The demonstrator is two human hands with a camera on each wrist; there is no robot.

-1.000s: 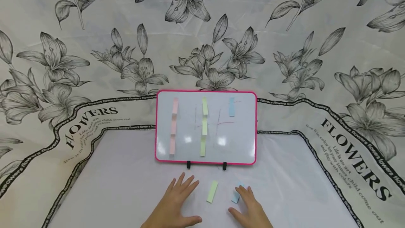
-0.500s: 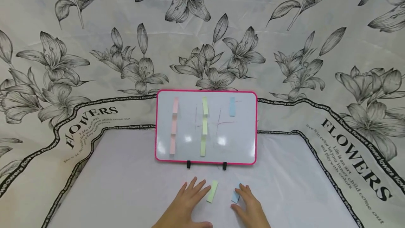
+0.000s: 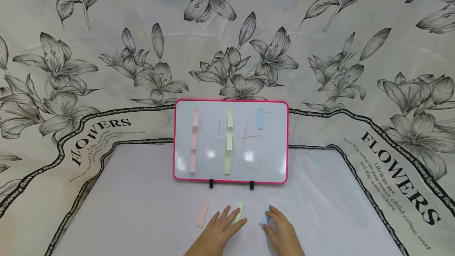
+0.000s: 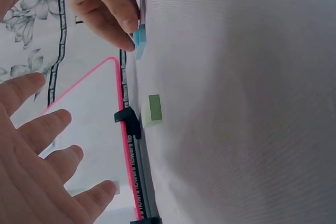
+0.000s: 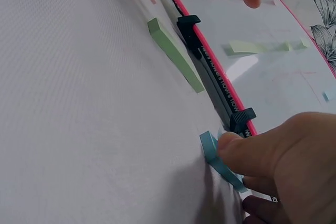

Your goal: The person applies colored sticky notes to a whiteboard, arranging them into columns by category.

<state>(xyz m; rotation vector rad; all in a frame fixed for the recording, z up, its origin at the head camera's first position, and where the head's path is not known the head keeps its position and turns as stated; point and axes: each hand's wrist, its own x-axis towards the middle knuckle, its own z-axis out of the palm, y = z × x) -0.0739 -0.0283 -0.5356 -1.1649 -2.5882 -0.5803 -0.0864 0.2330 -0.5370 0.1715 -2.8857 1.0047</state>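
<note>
My right hand (image 3: 283,231) is at the blue sticky note pad (image 3: 263,220) on the white cloth, thumb and fingers pinching its sides; the right wrist view shows the thumb against the pad (image 5: 209,148). Spread wide, my left hand (image 3: 217,234) hovers over the green sticky note pad (image 3: 241,206) and hides part of it in the head view. That green pad (image 5: 176,56) lies apart from the fingers in the right wrist view. To the left lies a pink sticky note pad (image 3: 202,214). Behind stands a pink-framed whiteboard (image 3: 271,161).
On the board are a column of pink notes (image 3: 194,139), a column of green notes (image 3: 229,139) and one blue note (image 3: 260,118) at upper right. Black feet (image 3: 252,185) hold the board up. A flower-printed cloth (image 3: 220,50) hangs behind.
My left hand has moved right, from beside the green pad to over it, uncovering the pink pad. The right thumb has come closer to the blue pad.
</note>
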